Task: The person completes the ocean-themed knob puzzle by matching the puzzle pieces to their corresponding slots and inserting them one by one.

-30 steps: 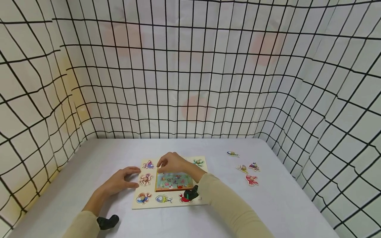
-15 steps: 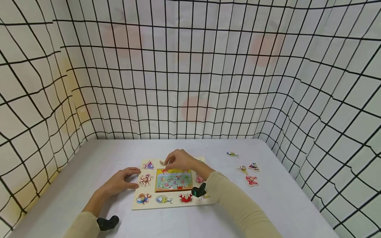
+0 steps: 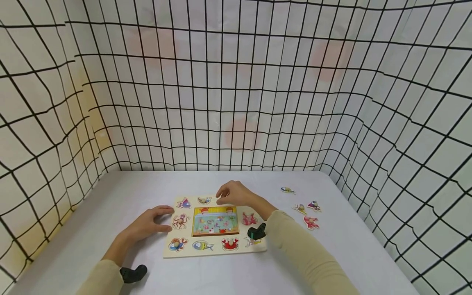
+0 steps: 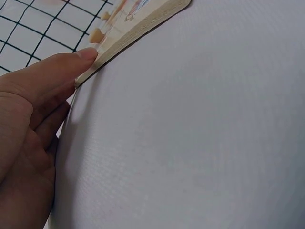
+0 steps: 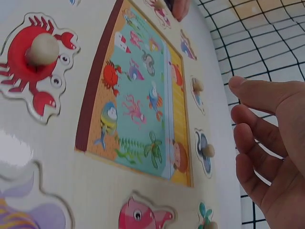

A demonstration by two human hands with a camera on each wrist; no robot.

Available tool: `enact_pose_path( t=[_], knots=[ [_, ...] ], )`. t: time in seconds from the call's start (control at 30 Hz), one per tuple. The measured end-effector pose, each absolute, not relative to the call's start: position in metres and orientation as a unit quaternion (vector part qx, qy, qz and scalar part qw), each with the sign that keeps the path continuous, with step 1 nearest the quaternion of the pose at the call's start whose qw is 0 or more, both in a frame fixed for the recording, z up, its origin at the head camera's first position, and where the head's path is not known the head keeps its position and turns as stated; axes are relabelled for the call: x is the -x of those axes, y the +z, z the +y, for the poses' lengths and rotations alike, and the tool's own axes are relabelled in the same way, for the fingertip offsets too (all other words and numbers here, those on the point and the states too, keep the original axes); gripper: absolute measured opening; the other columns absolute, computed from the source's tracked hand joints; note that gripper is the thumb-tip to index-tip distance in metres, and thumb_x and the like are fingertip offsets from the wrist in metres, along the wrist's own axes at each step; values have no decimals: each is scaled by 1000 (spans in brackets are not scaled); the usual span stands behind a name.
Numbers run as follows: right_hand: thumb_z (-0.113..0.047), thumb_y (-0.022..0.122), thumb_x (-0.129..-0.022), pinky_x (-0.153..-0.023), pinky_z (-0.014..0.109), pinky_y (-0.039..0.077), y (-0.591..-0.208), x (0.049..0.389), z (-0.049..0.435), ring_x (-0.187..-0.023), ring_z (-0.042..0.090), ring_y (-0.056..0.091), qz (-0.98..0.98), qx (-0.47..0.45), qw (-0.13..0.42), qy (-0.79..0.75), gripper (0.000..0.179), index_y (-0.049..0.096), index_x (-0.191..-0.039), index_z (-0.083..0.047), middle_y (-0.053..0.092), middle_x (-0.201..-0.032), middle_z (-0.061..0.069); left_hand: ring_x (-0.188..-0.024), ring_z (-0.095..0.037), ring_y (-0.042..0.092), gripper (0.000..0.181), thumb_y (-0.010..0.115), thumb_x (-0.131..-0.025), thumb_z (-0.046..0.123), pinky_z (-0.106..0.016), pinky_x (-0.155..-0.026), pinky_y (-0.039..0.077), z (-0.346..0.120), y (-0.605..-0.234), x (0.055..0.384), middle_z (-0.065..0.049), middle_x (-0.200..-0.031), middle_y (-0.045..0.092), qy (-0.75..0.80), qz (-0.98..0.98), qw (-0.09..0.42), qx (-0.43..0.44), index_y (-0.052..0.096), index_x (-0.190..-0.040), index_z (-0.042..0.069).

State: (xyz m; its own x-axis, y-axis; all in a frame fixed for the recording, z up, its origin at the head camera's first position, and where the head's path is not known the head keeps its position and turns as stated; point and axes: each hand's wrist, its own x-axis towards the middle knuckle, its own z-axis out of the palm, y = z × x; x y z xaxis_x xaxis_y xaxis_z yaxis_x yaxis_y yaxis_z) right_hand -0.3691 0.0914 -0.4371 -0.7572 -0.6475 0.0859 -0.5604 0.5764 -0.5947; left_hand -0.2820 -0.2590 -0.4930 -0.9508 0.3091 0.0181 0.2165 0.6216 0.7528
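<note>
A wooden knob puzzle board [image 3: 217, 241] with sea animals lies on the table. My left hand [image 3: 151, 223] rests at its left side, fingers extended; in the left wrist view the thumb [image 4: 87, 53] touches the board's edge. My right hand [image 3: 236, 193] hovers over the far edge, loosely curled. From the right wrist view, its thumb and fingers are apart with nothing between them, beside a dark knobbed piece [image 5: 204, 151]. A red crab piece [image 5: 43, 52] with a round knob sits in its slot, as do an octopus piece [image 3: 180, 221] and a snail-like piece [image 3: 204, 200].
Several loose pieces lie on the white table right of the board, among them a striped fish [image 3: 287, 190] and a red piece [image 3: 311, 222]. Black wire grid [image 3: 221, 98] surrounds the table at the back and sides. Dark wrist cameras [image 3: 133, 274] sit on both sleeves.
My right hand has moved right along the board's far edge, away from the top left corner, uncovering the snail-like piece there. The left hand has stayed in place.
</note>
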Motion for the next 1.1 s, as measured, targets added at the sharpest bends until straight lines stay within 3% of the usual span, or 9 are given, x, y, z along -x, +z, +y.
enact_pose_path(
  t=[0.7, 1.1],
  knots=[
    [-19, 79, -93, -70, 33, 56, -437, 378, 155, -81, 14, 66, 906, 263, 51, -328, 22, 78, -110, -4, 71, -89, -4, -147, -49, 30, 63, 87, -85, 26, -68, -117, 20, -259, -494, 283, -22, -152, 47, 422, 892, 58, -155, 64, -139, 4],
    [-21, 79, -93, -74, 36, 55, -437, 386, 198, -89, 19, 62, 921, 201, 38, -331, 28, 77, -114, -4, 70, -96, 0, -147, -50, 30, 63, 87, -85, 26, -68, -117, 20, -259, -490, 282, -24, -152, 47, 418, 894, 57, -149, 64, -138, 3]
  ],
)
